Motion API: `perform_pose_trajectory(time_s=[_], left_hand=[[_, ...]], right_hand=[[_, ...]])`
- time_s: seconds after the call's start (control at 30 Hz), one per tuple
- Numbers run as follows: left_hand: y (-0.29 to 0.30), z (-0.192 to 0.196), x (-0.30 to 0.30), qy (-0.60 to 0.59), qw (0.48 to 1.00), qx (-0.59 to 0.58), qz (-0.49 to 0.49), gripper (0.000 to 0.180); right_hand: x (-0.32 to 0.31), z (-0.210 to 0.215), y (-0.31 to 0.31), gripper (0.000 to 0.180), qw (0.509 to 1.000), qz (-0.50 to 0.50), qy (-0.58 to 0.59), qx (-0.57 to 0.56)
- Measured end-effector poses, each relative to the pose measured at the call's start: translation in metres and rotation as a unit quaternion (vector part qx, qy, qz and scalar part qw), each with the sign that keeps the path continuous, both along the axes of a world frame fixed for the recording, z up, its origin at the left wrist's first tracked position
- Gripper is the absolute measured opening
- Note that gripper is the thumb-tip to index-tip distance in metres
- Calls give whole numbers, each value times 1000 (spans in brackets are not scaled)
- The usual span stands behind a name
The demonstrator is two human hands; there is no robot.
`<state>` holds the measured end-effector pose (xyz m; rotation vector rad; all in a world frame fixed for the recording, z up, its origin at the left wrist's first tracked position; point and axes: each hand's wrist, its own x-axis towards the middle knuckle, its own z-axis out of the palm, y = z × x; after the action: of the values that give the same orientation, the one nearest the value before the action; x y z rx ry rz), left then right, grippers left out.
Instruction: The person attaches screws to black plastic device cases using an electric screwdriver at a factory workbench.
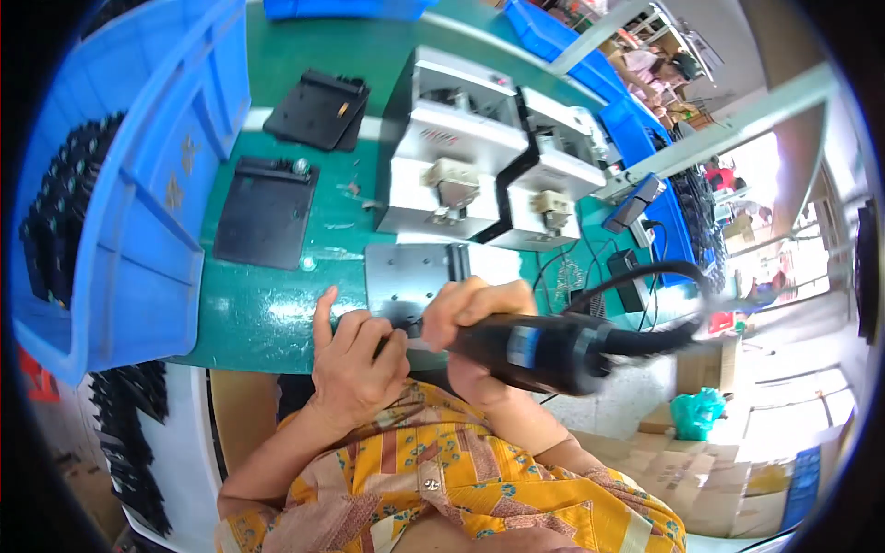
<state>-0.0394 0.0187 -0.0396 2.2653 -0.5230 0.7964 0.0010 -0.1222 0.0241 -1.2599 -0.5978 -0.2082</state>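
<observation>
My right hand (475,309) is wrapped round a black electric screwdriver (539,350), held nearly level with its cable end to the right. Its working end points left, over the near edge of a dark flat plate (401,276) with small holes and a raised strip on its right side. At that plate's near left corner is my left hand (359,364), most fingers curled in and one finger stretched forward. What those curled fingers pinch, if anything, is hidden. Left of them lies another black plate (267,217), and stacked black plates (318,111) rest farther back.
A big blue bin (184,184) holding black parts stands at the left. Two silver machines (452,157) side by side fill the far middle of the green table (258,313). Loose cables and a black box (629,279) lie at the right. Blue trays (668,221) line the right side.
</observation>
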Motion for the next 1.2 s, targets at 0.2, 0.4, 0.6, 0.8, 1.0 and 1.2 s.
perform_pose_trajectory(time_s=[0.2, 0.4, 0.6, 0.8, 1.0, 1.2], left_hand=[[-8, 7, -6, -21, 999, 32, 12, 8], [-13, 19, -4, -17, 999, 32, 20, 15], [-24, 34, 1, 62, 997, 24, 36, 29], [-55, 53, 18, 26, 997, 73, 7, 54], [-54, 44, 34, 58, 992, 112, -29, 38], [-63, 63, 29, 123, 981, 144, -33, 28]], right_hand=[[-1, -12, -15, 68, 997, 24, -44, 57], [0, 0, -55, 54, 981, -93, -67, 155], [15, -18, -89, 48, 970, -174, -24, 170], [18, -20, -91, 47, 964, -250, -69, 51], [19, -30, -97, 61, 968, -230, -95, -3], [18, -27, -98, 52, 973, -216, -41, 73]])
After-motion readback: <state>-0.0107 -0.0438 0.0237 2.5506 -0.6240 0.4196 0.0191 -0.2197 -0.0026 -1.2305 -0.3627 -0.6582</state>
